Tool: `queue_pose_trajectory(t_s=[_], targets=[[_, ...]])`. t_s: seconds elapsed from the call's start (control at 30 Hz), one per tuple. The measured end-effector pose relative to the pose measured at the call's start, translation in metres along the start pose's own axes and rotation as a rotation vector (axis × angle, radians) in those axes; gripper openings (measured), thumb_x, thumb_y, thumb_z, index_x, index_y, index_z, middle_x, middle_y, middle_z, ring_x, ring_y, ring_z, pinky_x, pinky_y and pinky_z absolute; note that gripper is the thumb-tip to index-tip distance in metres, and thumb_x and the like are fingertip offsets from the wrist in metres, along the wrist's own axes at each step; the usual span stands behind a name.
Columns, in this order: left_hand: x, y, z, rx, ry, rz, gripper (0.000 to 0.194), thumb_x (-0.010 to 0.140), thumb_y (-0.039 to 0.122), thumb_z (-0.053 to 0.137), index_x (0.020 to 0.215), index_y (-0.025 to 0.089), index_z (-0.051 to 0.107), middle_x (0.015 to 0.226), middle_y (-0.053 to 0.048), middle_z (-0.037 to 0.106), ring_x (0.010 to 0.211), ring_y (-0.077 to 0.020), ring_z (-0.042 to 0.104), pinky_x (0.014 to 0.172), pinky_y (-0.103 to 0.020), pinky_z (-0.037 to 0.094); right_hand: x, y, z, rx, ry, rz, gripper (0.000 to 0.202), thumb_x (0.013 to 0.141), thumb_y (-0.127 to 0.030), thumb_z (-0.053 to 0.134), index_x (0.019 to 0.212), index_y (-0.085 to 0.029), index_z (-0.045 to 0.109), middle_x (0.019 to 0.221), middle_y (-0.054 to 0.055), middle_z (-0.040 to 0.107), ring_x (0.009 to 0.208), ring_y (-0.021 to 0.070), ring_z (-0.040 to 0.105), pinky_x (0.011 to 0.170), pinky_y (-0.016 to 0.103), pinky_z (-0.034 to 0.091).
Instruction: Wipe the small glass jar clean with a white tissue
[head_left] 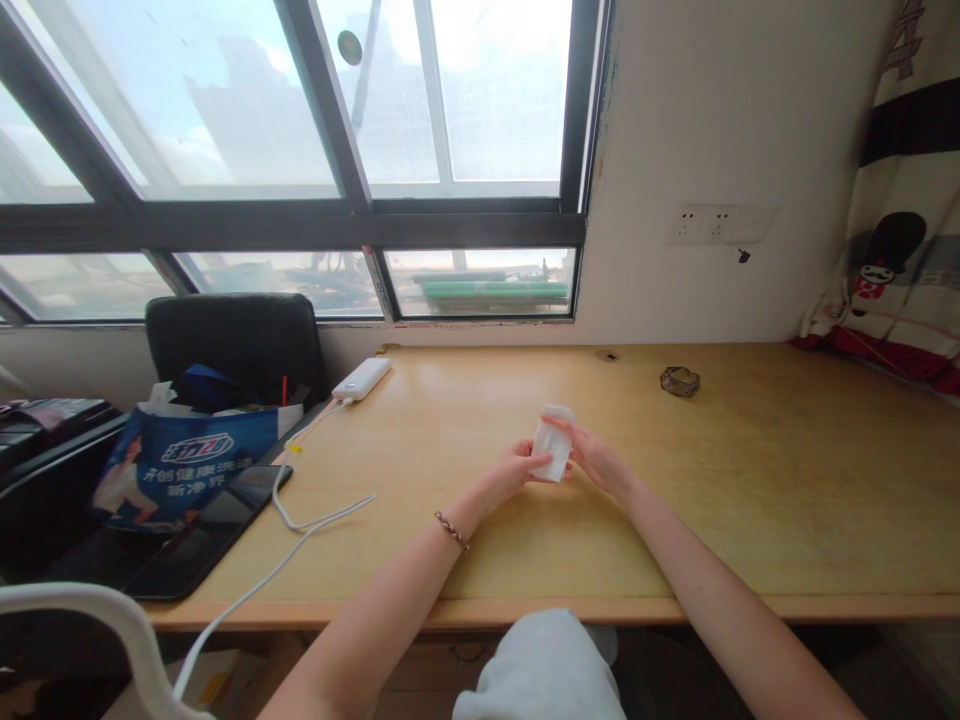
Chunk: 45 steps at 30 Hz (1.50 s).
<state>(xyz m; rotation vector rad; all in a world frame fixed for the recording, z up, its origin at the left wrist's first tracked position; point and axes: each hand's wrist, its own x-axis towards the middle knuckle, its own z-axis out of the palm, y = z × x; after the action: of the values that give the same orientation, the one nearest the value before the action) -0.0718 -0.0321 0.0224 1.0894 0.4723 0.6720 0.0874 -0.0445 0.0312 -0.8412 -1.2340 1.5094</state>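
Both my hands hold a folded white tissue (553,445) above the middle of the wooden desk (450,560). At its lower left edge, my left hand (519,468) grips it with the thumb across the front. My right hand (592,455) pinches the upper right side, its thumb near the top edge. A beaded bracelet circles my left wrist. The fingers behind the tissue are mostly hidden.
On the desk's left lie a white power bank (362,379) and a white cable (322,522). A dark tablet (217,530) and blue bag (195,465) are further left, beside a black chair (232,345). A dark ring-shaped object (680,381) lies at the back right.
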Motion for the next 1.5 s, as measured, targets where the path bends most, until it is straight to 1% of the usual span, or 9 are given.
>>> queue_pose_trajectory(t_s=[0.17, 0.43, 0.53, 0.8, 1.07, 1.17, 1.23, 1.37, 1.5], targets=[[-0.001, 0.001, 0.000, -0.005, -0.010, -0.033, 0.046, 0.062, 0.032, 0.069, 0.097, 0.005, 0.058, 0.087, -0.018, 0.064, 0.075, -0.0229, 0.063, 0.074, -0.035, 0.045, 0.003, -0.003, -0.005, 0.038, 0.107, -0.117, 0.038, 0.075, -0.043, 0.049, 0.107, -0.024, 0.057, 0.116, 0.003, 0.053, 0.093, 0.0166, 0.052, 0.074, 0.027, 0.044], [0.001, 0.002, -0.005, 0.013, 0.045, 0.015, 0.047, 0.064, 0.033, 0.066, 0.100, 0.004, 0.056, 0.088, -0.018, 0.064, 0.073, -0.0237, 0.063, 0.073, -0.037, 0.046, 0.011, 0.009, -0.020, 0.001, 0.301, -0.210, 0.054, 0.057, -0.024, 0.070, 0.109, -0.025, 0.054, 0.097, 0.002, 0.062, 0.080, 0.0141, 0.057, 0.075, 0.028, 0.045], [0.001, 0.002, -0.005, 0.023, 0.075, 0.031, 0.046, 0.066, 0.036, 0.065, 0.100, 0.006, 0.057, 0.090, -0.017, 0.064, 0.072, -0.0231, 0.063, 0.071, -0.036, 0.046, 0.014, 0.013, -0.022, -0.052, 0.302, -0.203, 0.047, 0.056, -0.028, 0.070, 0.101, -0.019, 0.058, 0.085, 0.004, 0.065, 0.076, 0.0165, 0.059, 0.071, 0.031, 0.047], [0.006, -0.003, -0.010, 0.134, 0.192, 0.029, 0.046, 0.061, 0.039, 0.068, 0.094, 0.008, 0.060, 0.081, -0.011, 0.065, 0.065, -0.0187, 0.062, 0.062, -0.028, 0.044, 0.013, 0.012, -0.021, -0.069, 0.356, -0.178, 0.031, 0.059, -0.034, 0.068, 0.083, -0.016, 0.063, 0.076, 0.004, 0.067, 0.067, 0.0162, 0.061, 0.064, 0.032, 0.050], [0.007, -0.007, -0.013, 0.160, 0.236, 0.049, 0.041, 0.062, 0.038, 0.066, 0.090, 0.009, 0.057, 0.080, -0.011, 0.065, 0.065, -0.0197, 0.062, 0.058, -0.027, 0.044, 0.010, 0.008, -0.019, -0.119, 0.396, -0.172, 0.032, 0.061, -0.039, 0.066, 0.079, -0.014, 0.063, 0.067, 0.004, 0.066, 0.058, 0.0155, 0.060, 0.056, 0.031, 0.050], [0.006, -0.005, -0.012, 0.118, 0.239, 0.083, 0.040, 0.063, 0.038, 0.066, 0.089, 0.011, 0.053, 0.081, -0.011, 0.065, 0.065, -0.0209, 0.063, 0.057, -0.028, 0.046, 0.009, 0.004, -0.016, -0.079, 0.325, -0.193, 0.046, 0.064, -0.039, 0.064, 0.105, -0.020, 0.057, 0.073, 0.002, 0.067, 0.065, 0.0160, 0.061, 0.063, 0.034, 0.051], [0.007, -0.004, -0.012, 0.098, 0.270, 0.124, 0.041, 0.063, 0.039, 0.066, 0.090, 0.012, 0.052, 0.081, -0.010, 0.065, 0.064, -0.0207, 0.063, 0.056, -0.028, 0.046, 0.005, 0.001, -0.010, -0.054, 0.192, -0.199, 0.057, 0.067, -0.037, 0.062, 0.120, -0.025, 0.045, 0.087, 0.002, 0.066, 0.077, 0.0171, 0.061, 0.072, 0.036, 0.049], [0.009, -0.003, -0.013, 0.103, 0.402, 0.238, 0.046, 0.062, 0.038, 0.066, 0.098, 0.014, 0.050, 0.074, -0.005, 0.065, 0.058, -0.0155, 0.062, 0.052, -0.023, 0.045, -0.002, 0.000, 0.002, -0.080, -0.143, -0.105, 0.049, 0.071, -0.037, 0.058, 0.118, -0.025, 0.048, 0.109, 0.005, 0.058, 0.101, 0.0206, 0.053, 0.088, 0.039, 0.041], [0.009, -0.004, -0.012, 0.191, 0.436, 0.263, 0.064, 0.062, 0.041, 0.065, 0.116, 0.015, 0.043, 0.069, -0.002, 0.065, 0.054, -0.0134, 0.060, 0.050, -0.021, 0.044, -0.005, 0.003, 0.006, -0.153, -0.227, -0.022, 0.043, 0.074, -0.040, 0.054, 0.115, -0.027, 0.051, 0.122, 0.004, 0.049, 0.110, 0.0218, 0.046, 0.093, 0.040, 0.035]])
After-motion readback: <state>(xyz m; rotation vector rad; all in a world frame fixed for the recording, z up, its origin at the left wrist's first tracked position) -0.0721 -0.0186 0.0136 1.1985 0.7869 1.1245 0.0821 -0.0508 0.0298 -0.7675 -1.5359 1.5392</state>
